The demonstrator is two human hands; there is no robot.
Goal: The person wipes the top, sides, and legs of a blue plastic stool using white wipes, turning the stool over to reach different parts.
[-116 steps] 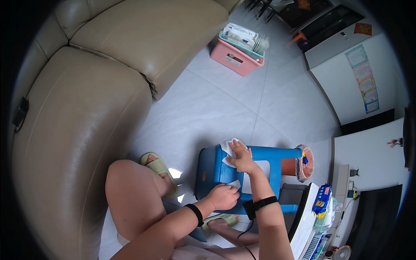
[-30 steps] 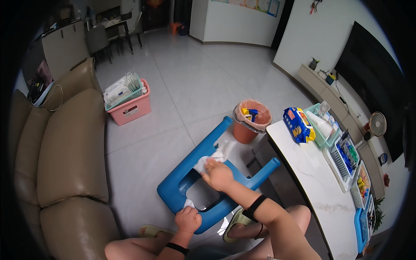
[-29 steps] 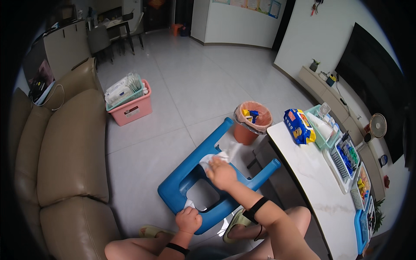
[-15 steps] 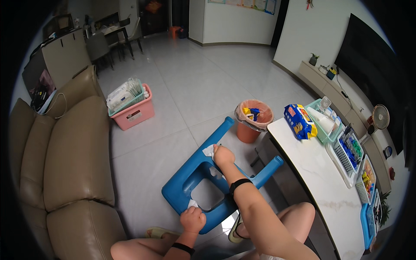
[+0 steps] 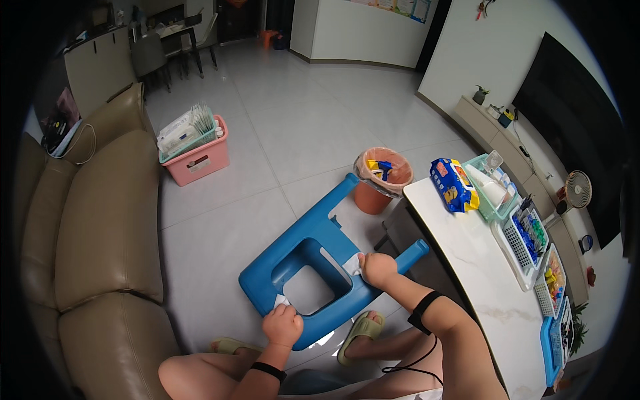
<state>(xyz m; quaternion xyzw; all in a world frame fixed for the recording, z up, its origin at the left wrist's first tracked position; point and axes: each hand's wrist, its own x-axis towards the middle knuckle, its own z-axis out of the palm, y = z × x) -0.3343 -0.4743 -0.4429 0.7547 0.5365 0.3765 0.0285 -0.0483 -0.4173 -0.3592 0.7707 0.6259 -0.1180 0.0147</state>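
Observation:
A blue plastic stool [image 5: 303, 230] is tilted in front of my knees, with two legs pointing up and right and a squarish opening in its frame. My left hand [image 5: 283, 325] is closed at its near left edge, pinching a small white wipe [image 5: 281, 301] against the plastic. Farther right, my right hand [image 5: 379, 269] presses a second white wipe [image 5: 353, 265] on the frame between the opening and the right leg. Its fingers are curled around that wipe. Both my wrists carry black bands.
An orange bin [image 5: 373, 199] with a liner stands beyond the stool. To the right, a white table [image 5: 460, 267] holds a blue wipes pack [image 5: 455, 185] and several baskets [image 5: 525, 235]. A brown sofa [image 5: 110, 220] and a pink tub [image 5: 200, 168] are on the left.
My right hand with its wipe has slid from the far long side of the stool toward the right and nearer me. My left hand stays at the near edge; the view has shifted slightly.

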